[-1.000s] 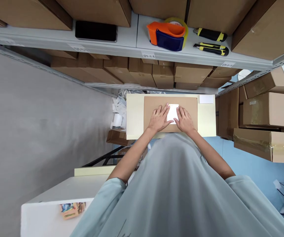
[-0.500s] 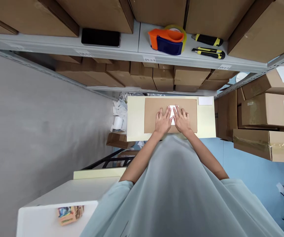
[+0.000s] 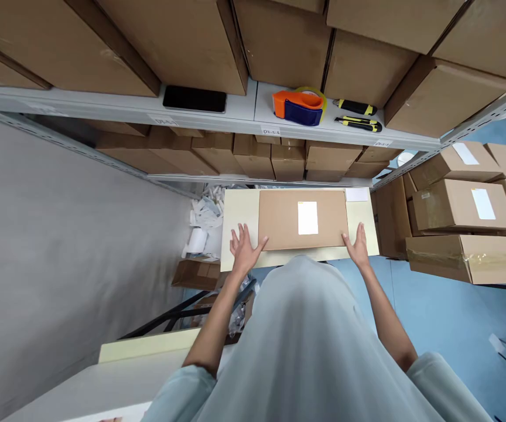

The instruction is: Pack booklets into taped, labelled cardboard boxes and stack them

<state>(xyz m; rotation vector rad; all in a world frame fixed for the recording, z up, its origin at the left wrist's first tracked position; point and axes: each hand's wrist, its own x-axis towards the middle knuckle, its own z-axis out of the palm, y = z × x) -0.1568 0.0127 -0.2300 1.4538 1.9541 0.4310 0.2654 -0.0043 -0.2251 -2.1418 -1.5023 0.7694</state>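
Observation:
A brown cardboard box (image 3: 279, 221) lies on a pale yellow tabletop (image 3: 240, 208), with a white label (image 3: 308, 218) flat on the middle of its top. My left hand (image 3: 245, 251) is open at the box's left front corner, fingers spread and the thumb at the edge. At the opposite end, my right hand (image 3: 357, 246) is open too, its thumb by the right front corner and its fingers pointing away from me. Neither hand is wrapped around the box. A small white paper (image 3: 356, 194) rests at the table's far right corner.
A grey shelf (image 3: 239, 117) ahead carries cardboard boxes, a black phone (image 3: 194, 99), an orange and blue tape dispenser (image 3: 299, 107) and two utility knives (image 3: 358, 116). Stacked labelled cartons (image 3: 464, 205) stand to the right. Crumpled paper (image 3: 207, 214) lies left of the table.
Both hands have left the label and moved apart to the box's two ends. The label is now fully uncovered. My view has shifted somewhat.

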